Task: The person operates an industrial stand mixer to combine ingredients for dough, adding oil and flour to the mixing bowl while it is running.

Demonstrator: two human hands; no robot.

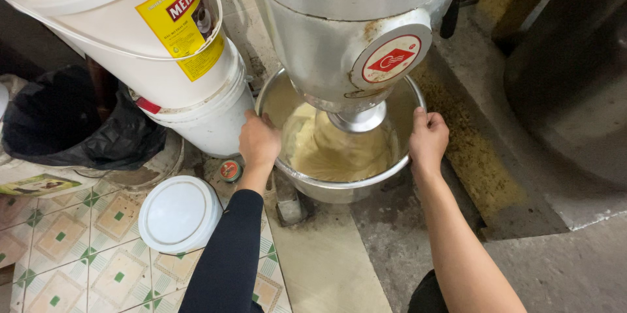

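Observation:
A steel mixing bowl (339, 189) sits under the head of a large grey floor mixer (346, 32). Pale yellow dough (326, 150) fills the bowl around the mixer's attachment. My left hand (259, 142) grips the bowl's left rim, its arm in a dark sleeve. My right hand (428, 140), bare-armed, holds the right rim, fingers curled over the edge.
Stacked white plastic buckets (163, 45) with a yellow label stand left of the mixer. A round white lid (179, 214) lies on the patterned tile floor, a small round cap (229, 170) near it. A black bag (72, 124) sits at far left. Stained concrete lies to the right.

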